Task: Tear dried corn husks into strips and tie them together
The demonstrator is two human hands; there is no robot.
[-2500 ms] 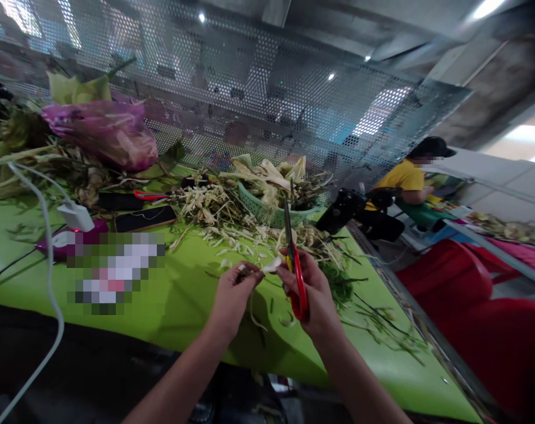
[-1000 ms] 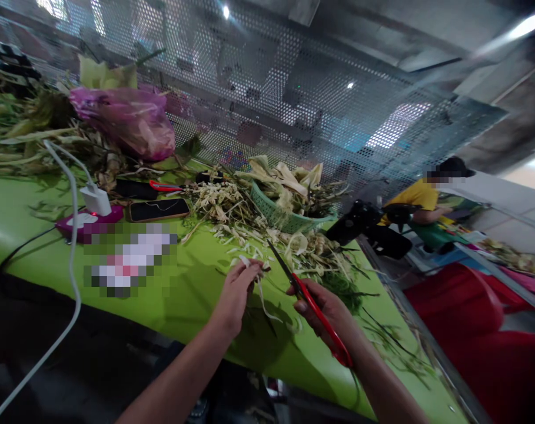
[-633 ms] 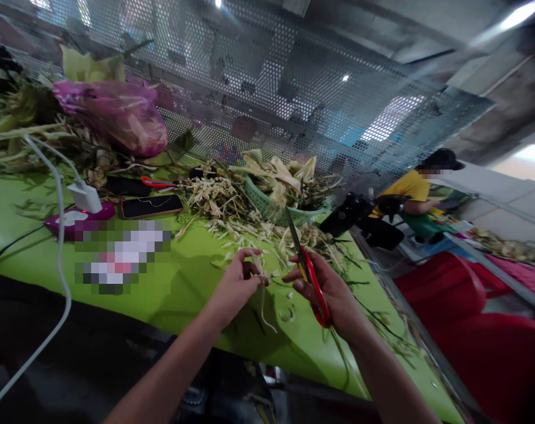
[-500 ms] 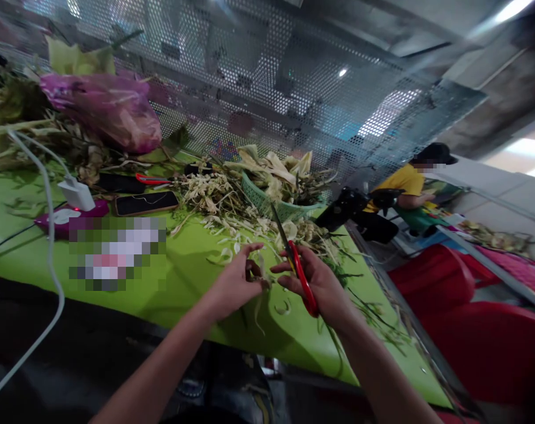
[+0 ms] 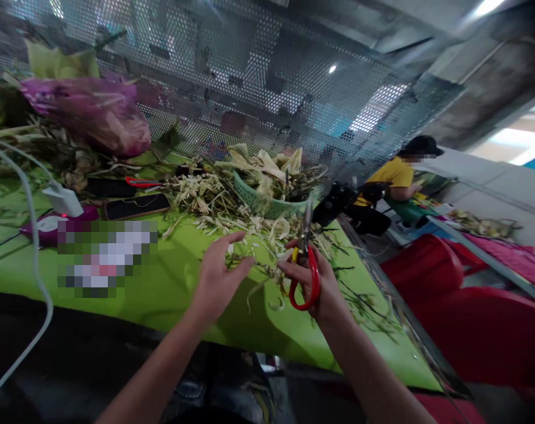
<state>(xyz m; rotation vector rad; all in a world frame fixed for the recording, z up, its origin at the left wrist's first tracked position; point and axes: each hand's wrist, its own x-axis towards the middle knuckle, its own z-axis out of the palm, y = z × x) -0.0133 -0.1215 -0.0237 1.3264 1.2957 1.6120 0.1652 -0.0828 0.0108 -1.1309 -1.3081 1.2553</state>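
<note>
My right hand [image 5: 326, 288] holds scissors [image 5: 313, 282] with red handles, the blades pointing up and away. A pale, thin plant stem [image 5: 267, 271] with small bits along it reaches to the thumb and fingertips of this hand, which seem to pinch it. My left hand [image 5: 214, 277] is just left of the stem, thumb and fingers apart, holding nothing that I can see. Pale curled plant strips [image 5: 276, 303] lie on the green tabletop [image 5: 170, 282] below the hands. Beyond them is a heap of cut plant pieces [image 5: 205, 191].
A green basket [image 5: 267, 203] of dried plant matter stands behind the hands. To the left are a phone [image 5: 137, 206], a red-handled tool [image 5: 143, 182], a white charger [image 5: 64, 200] with a cable, and a purple plastic bag [image 5: 90, 112]. Red chairs [image 5: 426, 268] and another person [image 5: 395, 176] are at right.
My left hand has opened and drawn left, away from the stem. My right hand has turned the scissors more upright and now has the stem at its fingertips. The view has shifted slightly.
</note>
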